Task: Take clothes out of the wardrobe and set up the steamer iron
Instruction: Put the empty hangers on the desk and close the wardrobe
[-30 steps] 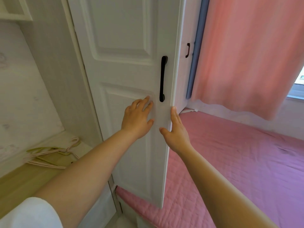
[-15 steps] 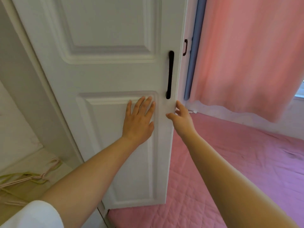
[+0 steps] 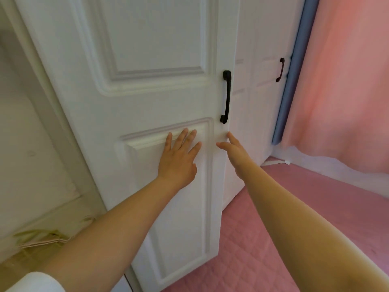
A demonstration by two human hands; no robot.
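A white panelled wardrobe door (image 3: 151,49) fills the middle of the view, with a black bar handle (image 3: 227,96) near its right edge. My left hand (image 3: 179,159) lies flat on the door's lower panel, fingers spread. My right hand (image 3: 233,147) is open, its fingertips touching the door's right edge just below the handle. A second white door (image 3: 261,91) with a dark handle (image 3: 280,69) stands behind on the right. The door hides the inside of the wardrobe; no clothes and no steamer iron are in view.
A pink quilted bed cover (image 3: 305,218) lies below and to the right. A pink curtain (image 3: 347,81) with a blue strip (image 3: 290,91) beside it hangs at the right. At the lower left a greenish cloth bag with straps (image 3: 42,239) rests on a pale ledge.
The door has swung further round towards the wardrobe, now nearly face-on. Both hands stayed on it, the left flat on the panel, the right at the edge. The view shifted left.
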